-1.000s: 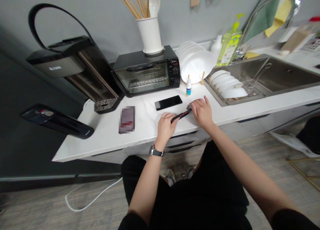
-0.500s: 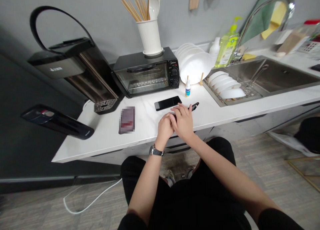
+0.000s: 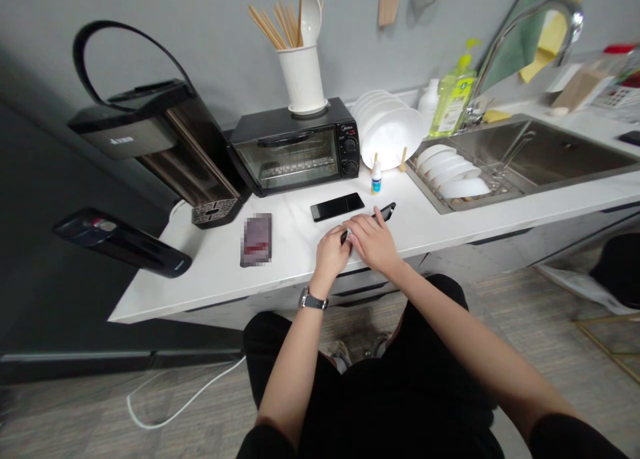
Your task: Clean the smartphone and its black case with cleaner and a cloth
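Grey wall (image 3: 200, 19) backs a white, faintly veined worktop (image 3: 213, 269). Round, smooth white plates (image 3: 393, 139) stand beside a boxy, glass-fronted toaster oven (image 3: 295, 159); before them are a flat, glossy phone (image 3: 337, 206) and a small upright bottle (image 3: 376, 180). At the worktop's front, the person's left hand (image 3: 331, 252) has its grip clamped on one end of a slim black object (image 3: 389, 211); the right hand (image 3: 371, 241) closes on what seems a whitish scrap (image 3: 349, 234) against it.

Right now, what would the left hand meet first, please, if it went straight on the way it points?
Most likely the fingers of the right hand; the flat black device lies beyond, though depth is unclear.
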`<state>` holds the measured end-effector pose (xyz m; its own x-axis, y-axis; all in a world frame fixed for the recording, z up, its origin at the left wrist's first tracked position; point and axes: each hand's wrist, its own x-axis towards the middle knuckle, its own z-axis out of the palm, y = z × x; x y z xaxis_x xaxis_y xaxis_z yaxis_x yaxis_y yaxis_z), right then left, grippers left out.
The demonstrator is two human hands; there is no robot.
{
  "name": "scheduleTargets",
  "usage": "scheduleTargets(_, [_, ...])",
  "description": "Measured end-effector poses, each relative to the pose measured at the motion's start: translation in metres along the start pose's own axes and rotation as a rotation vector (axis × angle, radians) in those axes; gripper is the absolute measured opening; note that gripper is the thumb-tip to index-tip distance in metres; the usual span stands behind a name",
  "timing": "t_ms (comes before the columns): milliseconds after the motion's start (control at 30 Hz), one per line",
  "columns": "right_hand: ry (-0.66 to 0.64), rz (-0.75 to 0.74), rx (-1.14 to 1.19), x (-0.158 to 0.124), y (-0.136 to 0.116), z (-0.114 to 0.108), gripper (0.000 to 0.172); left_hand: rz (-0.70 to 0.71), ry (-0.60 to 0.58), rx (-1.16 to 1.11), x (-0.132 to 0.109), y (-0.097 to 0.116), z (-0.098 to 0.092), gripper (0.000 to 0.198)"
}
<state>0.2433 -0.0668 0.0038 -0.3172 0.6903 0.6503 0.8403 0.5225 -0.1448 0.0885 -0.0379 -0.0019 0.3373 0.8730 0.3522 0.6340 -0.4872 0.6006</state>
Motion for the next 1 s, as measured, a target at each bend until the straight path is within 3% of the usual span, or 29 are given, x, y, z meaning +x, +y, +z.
scheduleTargets(333, [0.109, 0.265, -0.098, -0.002, 0.061, -0.016, 0.033, 0.008, 0.018, -0.044, 0.0, 0.0, 0.001, 0.029])
scheduleTargets(400, [0.146, 0.322, -0.095, 0.0, 0.058, -0.013, 0.033, 0.007, 0.016, -0.037, 0.001, 0.001, 0.001, 0.029])
scheduleTargets(500, [0.214, 0.367, -0.057, 0.003, 0.034, -0.005, 0.036, 0.008, 0.014, -0.028, 0.001, 0.003, 0.0, 0.029])
scheduleTargets(600, [0.205, 0.32, 0.009, 0.003, -0.006, 0.002, 0.036, 0.036, 0.007, -0.017, 0.0, 0.002, 0.0, 0.024])
scheduleTargets(733, [0.093, 0.123, 0.082, 0.004, -0.041, 0.006, 0.036, 0.017, -0.031, 0.109, -0.001, -0.007, 0.006, 0.021])
scheduleTargets(833, [0.029, 0.001, 0.09, 0.004, -0.037, 0.005, 0.037, -0.006, -0.055, 0.153, -0.001, -0.012, 0.009, 0.025])
scheduleTargets(1000, [0.001, -0.076, 0.021, -0.003, 0.001, -0.005, 0.037, 0.041, -0.01, 0.048, -0.001, -0.003, 0.002, 0.023])
